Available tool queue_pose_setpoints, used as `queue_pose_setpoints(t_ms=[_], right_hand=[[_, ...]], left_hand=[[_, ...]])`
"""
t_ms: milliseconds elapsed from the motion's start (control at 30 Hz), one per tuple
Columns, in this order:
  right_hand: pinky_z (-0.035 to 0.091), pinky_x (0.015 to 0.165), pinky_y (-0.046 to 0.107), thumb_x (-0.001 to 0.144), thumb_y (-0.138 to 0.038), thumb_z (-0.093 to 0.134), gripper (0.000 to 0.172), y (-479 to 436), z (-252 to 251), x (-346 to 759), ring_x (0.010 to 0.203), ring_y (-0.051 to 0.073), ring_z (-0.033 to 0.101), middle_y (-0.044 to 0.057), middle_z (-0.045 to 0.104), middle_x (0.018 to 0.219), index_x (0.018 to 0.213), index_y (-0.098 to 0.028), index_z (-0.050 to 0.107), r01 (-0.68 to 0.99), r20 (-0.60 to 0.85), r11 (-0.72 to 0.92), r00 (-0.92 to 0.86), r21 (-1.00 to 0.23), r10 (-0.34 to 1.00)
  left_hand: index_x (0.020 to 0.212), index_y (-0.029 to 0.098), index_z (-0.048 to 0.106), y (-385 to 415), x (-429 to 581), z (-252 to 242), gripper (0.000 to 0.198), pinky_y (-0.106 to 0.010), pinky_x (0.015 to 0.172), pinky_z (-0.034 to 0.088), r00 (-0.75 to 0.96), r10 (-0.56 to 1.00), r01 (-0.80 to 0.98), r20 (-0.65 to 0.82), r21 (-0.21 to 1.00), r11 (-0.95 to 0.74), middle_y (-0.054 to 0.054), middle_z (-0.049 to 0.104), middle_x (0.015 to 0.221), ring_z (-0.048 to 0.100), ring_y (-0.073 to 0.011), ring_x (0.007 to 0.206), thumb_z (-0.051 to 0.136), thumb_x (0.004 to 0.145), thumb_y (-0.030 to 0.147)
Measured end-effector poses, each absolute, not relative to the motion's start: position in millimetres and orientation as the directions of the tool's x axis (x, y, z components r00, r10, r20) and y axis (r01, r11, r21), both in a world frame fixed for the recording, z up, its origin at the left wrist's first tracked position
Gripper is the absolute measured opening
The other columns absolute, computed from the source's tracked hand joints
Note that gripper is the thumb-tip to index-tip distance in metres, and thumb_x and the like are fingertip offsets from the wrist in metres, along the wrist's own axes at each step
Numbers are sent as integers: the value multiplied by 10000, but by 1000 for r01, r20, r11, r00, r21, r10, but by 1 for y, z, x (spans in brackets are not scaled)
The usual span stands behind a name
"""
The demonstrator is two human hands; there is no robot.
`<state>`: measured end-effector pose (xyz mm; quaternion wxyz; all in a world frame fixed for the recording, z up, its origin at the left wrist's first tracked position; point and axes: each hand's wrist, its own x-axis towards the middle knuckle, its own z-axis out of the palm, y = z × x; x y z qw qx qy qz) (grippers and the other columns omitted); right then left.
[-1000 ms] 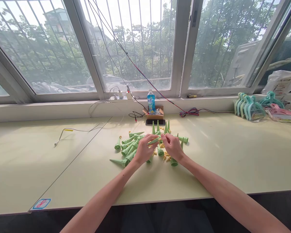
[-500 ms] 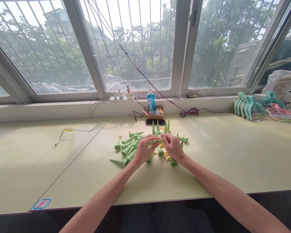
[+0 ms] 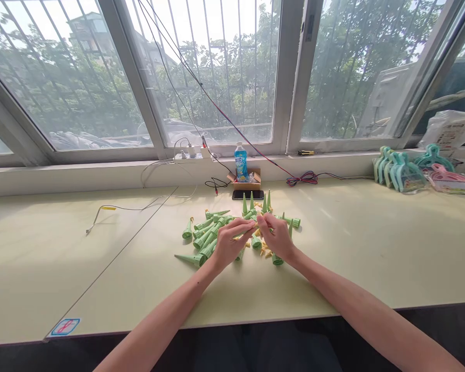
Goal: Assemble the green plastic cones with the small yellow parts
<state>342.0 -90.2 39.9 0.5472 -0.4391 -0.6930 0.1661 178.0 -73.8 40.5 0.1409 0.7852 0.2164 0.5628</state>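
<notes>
My left hand (image 3: 234, 242) is closed round a green plastic spike, which its fingers now mostly hide. The thumb and bent fingers of my right hand (image 3: 273, 233) pinch a small yellow plastic piece against the end of that spike; the piece is barely visible. To the left of my hands, several green spikes (image 3: 207, 236) with ribbed collars lie in a heap. Behind my hands a few green spikes (image 3: 251, 200) stand on their wide ends, tips up. Small yellow pieces (image 3: 264, 251) are scattered under and between my hands.
Beyond the spikes lie a black phone (image 3: 248, 195) and a small cardboard box (image 3: 258, 182) by a blue bottle (image 3: 241, 163). A bundled cable (image 3: 303, 179) rests near the window. Teal plastic items (image 3: 401, 173) stand far right. A white cable (image 3: 124, 208) crosses the pale table (image 3: 364, 248).
My left fingers have straightened and moved over the spike, hiding more of it. My right hand stays pinched at nearly the same spot. The view has shifted slightly.
</notes>
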Motion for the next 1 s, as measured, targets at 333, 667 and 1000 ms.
queue_pose_setpoints(t_ms=[333, 667, 1000], right_hand=[[375, 557, 257, 985, -542, 345, 480, -90, 37, 343, 508, 117, 451, -8, 501, 550, 632, -218, 377, 439, 625, 575, -40, -690, 780], [363, 531, 242, 991, -513, 370, 472, -89, 36, 343, 490, 104, 436, -21, 484, 529, 629, -212, 395, 433, 665, 611, -35, -663, 746], [294, 483, 224, 984, -413, 436, 426, -88, 38, 341, 459, 81, 341, -58, 376, 498, 619, -205, 362, 430, 731, 658, 9, -618, 682]], left_hand=[[929, 232, 756, -75, 176, 40, 104, -345, 751, 644, 277, 506, 169, 817, 477, -863, -55, 746, 948, 724, -175, 839, 677, 861, 234], [952, 220, 749, -74, 176, 42, 122, -317, 727, 633, 295, 487, 129, 822, 471, -873, -59, 732, 936, 714, -167, 838, 677, 857, 194], [963, 200, 731, -74, 177, 46, 163, -299, 730, 632, 242, 667, 132, 704, 657, -742, -66, 705, 984, 699, -185, 885, 725, 816, 271]])
